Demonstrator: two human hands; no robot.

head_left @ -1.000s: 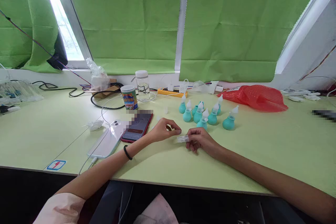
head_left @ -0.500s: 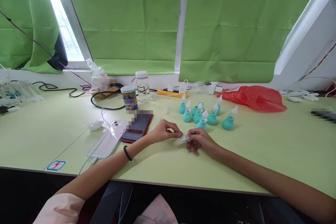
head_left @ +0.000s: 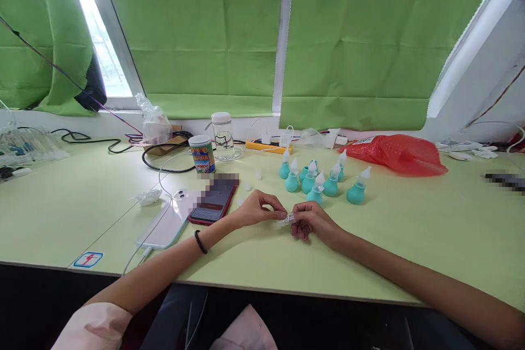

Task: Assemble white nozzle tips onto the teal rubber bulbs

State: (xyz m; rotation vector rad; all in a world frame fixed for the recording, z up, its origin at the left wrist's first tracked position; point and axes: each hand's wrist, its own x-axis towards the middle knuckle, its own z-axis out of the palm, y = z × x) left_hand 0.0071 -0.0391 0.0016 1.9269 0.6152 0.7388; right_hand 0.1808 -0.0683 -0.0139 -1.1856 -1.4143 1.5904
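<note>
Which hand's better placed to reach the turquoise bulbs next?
Probably the right hand: it's nearer the turquoise bulbs than the left hand, though it holds the clear piece.

1. Teal bulbs (head_left: 308, 185) block the way forward from the right hand (head_left: 314, 219).
2. A dark phone (head_left: 216, 199) obstructs farther left.
3. Open tabletop (head_left: 430, 219) offers passage rightward, below the red bag (head_left: 394, 156).

My left hand (head_left: 264, 209) and right hand (head_left: 311, 220) nearly meet, both pinching; my forearms (head_left: 168, 265) slant from near left and right.
</note>
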